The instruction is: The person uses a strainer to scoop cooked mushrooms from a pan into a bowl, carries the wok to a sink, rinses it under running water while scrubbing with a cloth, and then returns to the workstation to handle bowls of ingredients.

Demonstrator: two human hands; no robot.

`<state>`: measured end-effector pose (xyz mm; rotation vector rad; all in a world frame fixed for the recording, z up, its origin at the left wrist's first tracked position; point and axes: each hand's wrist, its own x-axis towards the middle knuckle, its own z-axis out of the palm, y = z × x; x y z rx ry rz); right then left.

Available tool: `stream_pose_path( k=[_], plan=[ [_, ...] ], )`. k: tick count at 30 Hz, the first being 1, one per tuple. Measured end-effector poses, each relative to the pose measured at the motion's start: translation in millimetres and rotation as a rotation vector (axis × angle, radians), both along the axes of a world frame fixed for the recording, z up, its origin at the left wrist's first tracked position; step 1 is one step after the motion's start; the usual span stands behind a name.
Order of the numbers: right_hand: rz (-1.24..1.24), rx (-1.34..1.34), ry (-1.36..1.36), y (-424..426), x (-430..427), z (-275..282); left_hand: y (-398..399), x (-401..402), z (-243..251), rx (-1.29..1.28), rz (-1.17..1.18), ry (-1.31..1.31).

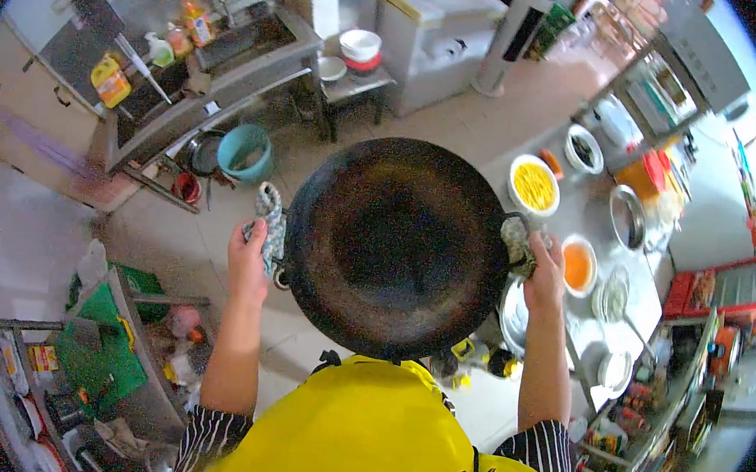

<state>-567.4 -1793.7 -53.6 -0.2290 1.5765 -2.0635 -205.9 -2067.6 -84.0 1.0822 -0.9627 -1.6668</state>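
Observation:
A large dark wok (397, 248) is held up in front of my yellow apron (356, 441), its inside facing me and looking bare. My left hand (252, 261) grips a patterned cloth (270, 225) at the wok's left handle. At the right handle, my right hand (543, 274) is closed on a pale, stained cloth (518, 245). Just beyond that hand, on a metal table (566, 187), are a white bowl of yellow strips (534, 187) and a bowl of orange food (579, 266).
A metal sink unit (226, 99) stands at upper left, with a teal bucket (246, 151) beside it. A chest freezer (433, 41) is beyond. Shelving (152, 343) lies at lower left; a red-edged cabinet (718, 285) stands at right.

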Motion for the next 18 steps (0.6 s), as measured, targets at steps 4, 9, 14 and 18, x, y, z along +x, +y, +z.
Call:
stream_pose_path(
  k=[4,9,14,18],
  plan=[
    [0.126,-0.032,-0.01,-126.2,-17.7,7.5,-77.7,13.5,1.2,-0.001,0.104,-0.035],
    [0.291,0.008,0.091,-293.9,-42.2,35.4,-163.4,5.3,59.2,0.061,0.358,-0.19],
    [0.419,-0.038,0.118,-440.4,-30.3,50.8,-276.9,49.3,30.5,-0.007,0.385,-0.084],
    [0.444,0.034,0.15,-557.0,-8.1,61.1,-370.5,68.6,38.2,0.033,0.397,-0.069]
  ],
)
